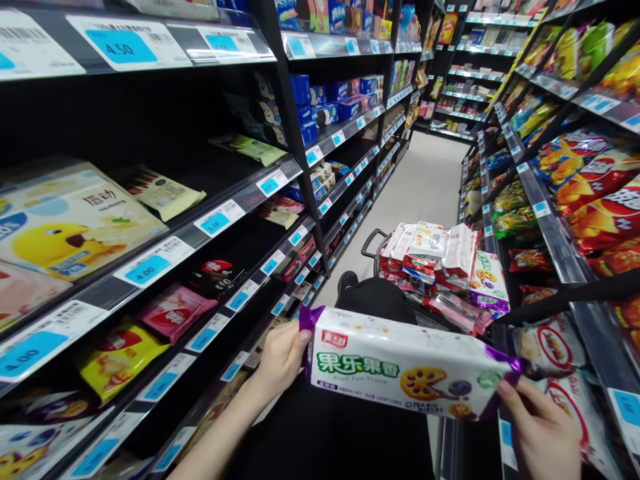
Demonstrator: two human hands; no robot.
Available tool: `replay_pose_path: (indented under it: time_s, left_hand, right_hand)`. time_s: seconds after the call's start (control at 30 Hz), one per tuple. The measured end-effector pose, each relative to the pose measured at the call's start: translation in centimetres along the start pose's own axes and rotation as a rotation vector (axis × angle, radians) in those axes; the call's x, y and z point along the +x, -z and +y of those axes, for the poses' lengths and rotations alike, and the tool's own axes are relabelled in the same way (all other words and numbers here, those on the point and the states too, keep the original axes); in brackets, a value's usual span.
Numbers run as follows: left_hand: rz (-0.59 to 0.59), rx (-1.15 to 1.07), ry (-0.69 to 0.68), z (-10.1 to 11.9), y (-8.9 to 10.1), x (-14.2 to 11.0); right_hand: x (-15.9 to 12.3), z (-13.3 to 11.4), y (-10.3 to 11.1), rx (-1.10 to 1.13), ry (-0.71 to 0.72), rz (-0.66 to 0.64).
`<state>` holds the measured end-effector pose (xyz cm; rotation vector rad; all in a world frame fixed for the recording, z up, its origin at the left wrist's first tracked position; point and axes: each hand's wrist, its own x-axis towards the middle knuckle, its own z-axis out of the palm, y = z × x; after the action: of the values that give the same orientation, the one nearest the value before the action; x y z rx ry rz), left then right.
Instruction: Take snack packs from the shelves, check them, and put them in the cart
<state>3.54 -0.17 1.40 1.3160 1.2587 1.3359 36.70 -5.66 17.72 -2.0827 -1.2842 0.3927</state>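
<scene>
Holding a long white-and-purple plastic-wrapped biscuit packet (400,363) over your black-clothed legs (345,437), you pinch its left end in your left hand (283,357) and its lower right end in your right hand (540,420). Beyond your knee (377,299), a heap of red-and-white plastic packets (425,252) rests on what may be a black-handled cart (376,268), mostly hidden. Black shelves of snacks (294,120) line both sides of the pale floor (425,167).
</scene>
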Motion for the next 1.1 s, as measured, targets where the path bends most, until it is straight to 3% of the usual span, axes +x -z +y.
replay_pose_path:
  time_s: [0.07,0.13,0.23,0.3,0.43,0.57,0.7,0.87,0.97,1.1]
  left_hand:
    - [0.046,0.092,-0.139,0.0,0.4,1.0]
    - [0.064,0.155,-0.132,-0.2,0.8,1.7]
    - [-0.044,0.098,0.045,-1.0,0.8,1.8]
    - [-0.147,-0.108,0.184,-2.0,0.4,1.0]
    - [-0.163,-0.763,0.445,-3.3,-0.6,-1.5]
    - [-0.273,-1.133,0.676,-1.4,-0.3,-2.0]
    - [-0.315,-1.086,0.762,1.1,0.0,-1.0]
    - [-0.211,-0.957,0.799,1.1,-0.4,-0.7]
    - [-0.146,-0.842,0.789,0.7,-0.7,-0.7]
    - [-0.190,-0.966,0.654,1.4,-2.9,-1.3]
  right_hand:
    - [0.0,0.3,0.9,-0.012,0.148,0.017]
    - [0.0,0.0,1.2,-0.010,0.256,-0.041]
    - [0.0,-1.1,0.7,-0.017,0.376,-0.174]
    - [-0.1,-1.7,0.0,-0.025,0.397,-0.247]
    - [-0.9,-1.0,-1.2,0.130,0.248,-0.270]
    - [-2.3,0.5,-2.5,0.241,0.080,-0.209]
    - [-3.4,0.9,-4.7,0.350,-0.090,-0.085]
    - [-3.6,-0.4,-6.5,0.600,-0.410,-0.346]
    - [-3.4,-1.2,-6.6,0.711,-0.520,-0.435]
    - [-3.1,0.0,-5.0,0.737,-0.556,-0.320]
